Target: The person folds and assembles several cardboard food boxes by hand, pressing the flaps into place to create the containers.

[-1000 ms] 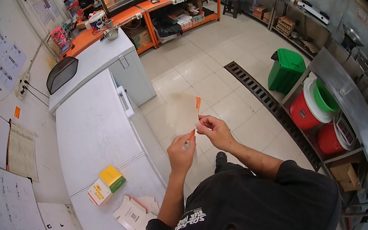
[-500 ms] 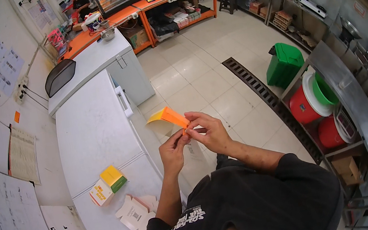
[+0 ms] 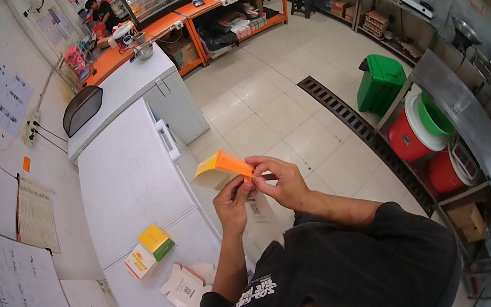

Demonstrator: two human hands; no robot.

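Note:
Both hands meet in front of my body, beside the white freezer's edge, pinching an orange and yellow cardboard box blank [image 3: 229, 164]. My left hand [image 3: 232, 206] grips its near end with thumb and fingers. My right hand [image 3: 282, 180] closes on the same end from the right. The yellow panel sticks out to the far left, partly unfolded. On the freezer lid lie a folded yellow, green and white box [image 3: 150, 251] and some flat white box blanks [image 3: 184, 285] with a printed code, close to my left forearm.
The white chest freezer [image 3: 126, 172] runs along my left, with a second freezer [image 3: 169, 95] beyond it. A drain grate [image 3: 358, 135] crosses the tiled floor. A green bin [image 3: 380, 86] and a metal shelf with red buckets [image 3: 408, 135] stand right. Far off, a person [image 3: 103, 14] stands by an orange counter.
The view has shifted slightly. The box blank's yellow panel has tilted a little lower, and both hands keep their pinch on its near end.

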